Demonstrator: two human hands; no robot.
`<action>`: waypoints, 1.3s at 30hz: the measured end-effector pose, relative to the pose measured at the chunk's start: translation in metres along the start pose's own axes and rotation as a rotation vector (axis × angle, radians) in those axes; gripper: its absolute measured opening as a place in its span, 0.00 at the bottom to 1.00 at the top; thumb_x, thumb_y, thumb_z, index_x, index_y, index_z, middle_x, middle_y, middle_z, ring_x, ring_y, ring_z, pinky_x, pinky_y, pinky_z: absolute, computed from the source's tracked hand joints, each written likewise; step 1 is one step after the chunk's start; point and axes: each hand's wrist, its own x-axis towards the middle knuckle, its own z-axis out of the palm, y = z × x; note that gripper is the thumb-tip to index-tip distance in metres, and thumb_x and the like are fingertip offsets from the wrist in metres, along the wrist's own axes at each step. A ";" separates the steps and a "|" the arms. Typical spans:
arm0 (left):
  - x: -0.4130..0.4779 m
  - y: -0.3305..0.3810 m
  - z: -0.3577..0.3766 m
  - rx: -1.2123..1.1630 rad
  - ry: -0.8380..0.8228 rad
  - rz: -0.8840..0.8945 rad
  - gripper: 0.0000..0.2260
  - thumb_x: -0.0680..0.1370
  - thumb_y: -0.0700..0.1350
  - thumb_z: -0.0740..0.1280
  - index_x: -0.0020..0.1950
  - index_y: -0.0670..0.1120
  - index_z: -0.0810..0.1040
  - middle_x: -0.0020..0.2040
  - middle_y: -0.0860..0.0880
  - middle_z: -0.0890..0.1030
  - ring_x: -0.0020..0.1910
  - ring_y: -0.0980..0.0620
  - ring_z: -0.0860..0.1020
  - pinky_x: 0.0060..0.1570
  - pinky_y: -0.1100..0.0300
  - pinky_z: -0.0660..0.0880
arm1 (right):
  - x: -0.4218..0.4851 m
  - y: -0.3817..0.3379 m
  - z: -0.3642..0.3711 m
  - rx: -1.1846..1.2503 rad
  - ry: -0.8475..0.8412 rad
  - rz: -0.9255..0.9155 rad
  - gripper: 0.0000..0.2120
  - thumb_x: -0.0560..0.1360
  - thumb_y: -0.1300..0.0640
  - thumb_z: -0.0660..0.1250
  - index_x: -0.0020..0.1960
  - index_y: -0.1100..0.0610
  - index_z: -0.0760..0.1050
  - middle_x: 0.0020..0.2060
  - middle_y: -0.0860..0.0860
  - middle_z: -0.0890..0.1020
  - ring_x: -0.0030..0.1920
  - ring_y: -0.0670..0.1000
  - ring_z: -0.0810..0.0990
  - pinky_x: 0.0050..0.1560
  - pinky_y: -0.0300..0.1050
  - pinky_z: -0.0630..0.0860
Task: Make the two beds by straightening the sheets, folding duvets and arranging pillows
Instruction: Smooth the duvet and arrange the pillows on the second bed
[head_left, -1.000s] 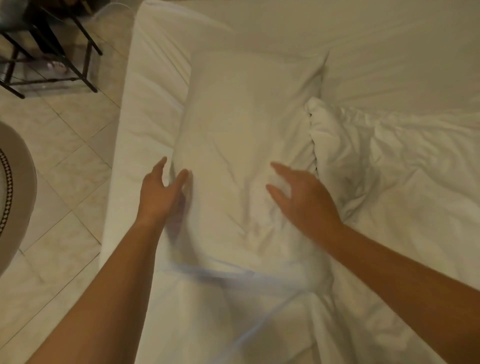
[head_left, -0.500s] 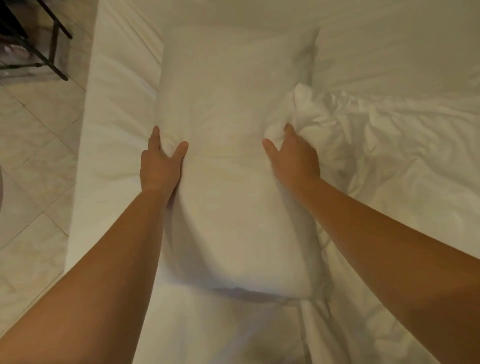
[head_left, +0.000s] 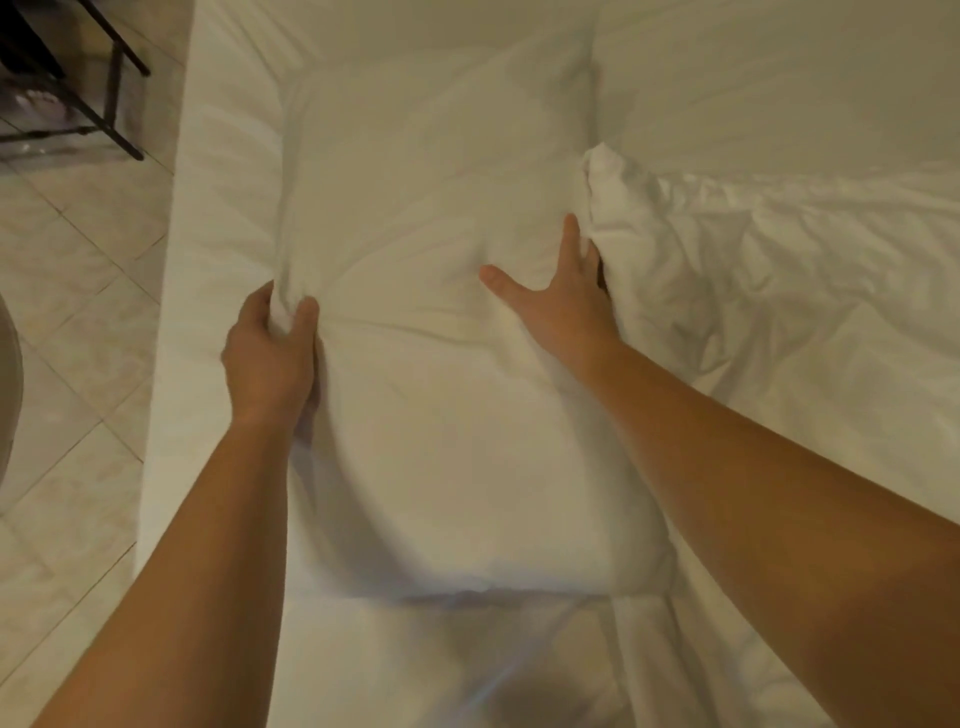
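A white pillow (head_left: 431, 291) lies lengthwise on the white bed sheet (head_left: 223, 218), near the bed's left edge. My left hand (head_left: 270, 353) pinches a bunch of the pillow's fabric at its left side between thumb and fingers. Flat on the pillow's right side lies my right hand (head_left: 558, 296), fingers straight and thumb spread, its outer edge against the crumpled white duvet (head_left: 779, 291). The duvet is heaped over the right half of the bed.
Pale floor tiles (head_left: 78, 312) run along the bed's left side. A black metal frame of a chair or table (head_left: 78, 88) stands at the top left. A rounded pale object (head_left: 8, 395) shows at the left edge.
My left hand has gone from lying against the pillow's side to pinching its fabric. My right hand has spread flat on the pillow beside the duvet. The view has shifted slightly.
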 end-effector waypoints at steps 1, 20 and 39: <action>0.002 -0.001 0.003 -0.052 -0.065 -0.047 0.29 0.79 0.63 0.66 0.78 0.55 0.68 0.73 0.52 0.76 0.70 0.49 0.74 0.67 0.60 0.68 | 0.001 0.002 0.002 0.021 -0.011 0.018 0.59 0.61 0.19 0.63 0.80 0.40 0.40 0.81 0.49 0.48 0.80 0.54 0.52 0.77 0.56 0.57; -0.146 0.061 -0.090 -0.334 0.053 0.048 0.26 0.82 0.54 0.69 0.79 0.62 0.66 0.74 0.68 0.71 0.72 0.66 0.70 0.75 0.52 0.68 | -0.154 -0.065 -0.051 -0.062 0.233 -0.456 0.31 0.80 0.68 0.58 0.80 0.51 0.57 0.75 0.53 0.69 0.68 0.53 0.74 0.65 0.41 0.71; -0.386 0.308 -0.100 -0.400 -0.088 0.281 0.26 0.81 0.54 0.69 0.78 0.65 0.66 0.63 0.71 0.74 0.65 0.73 0.70 0.66 0.62 0.68 | -0.315 0.014 -0.379 0.084 0.315 -0.235 0.25 0.82 0.51 0.62 0.78 0.54 0.64 0.78 0.55 0.62 0.77 0.52 0.62 0.72 0.40 0.61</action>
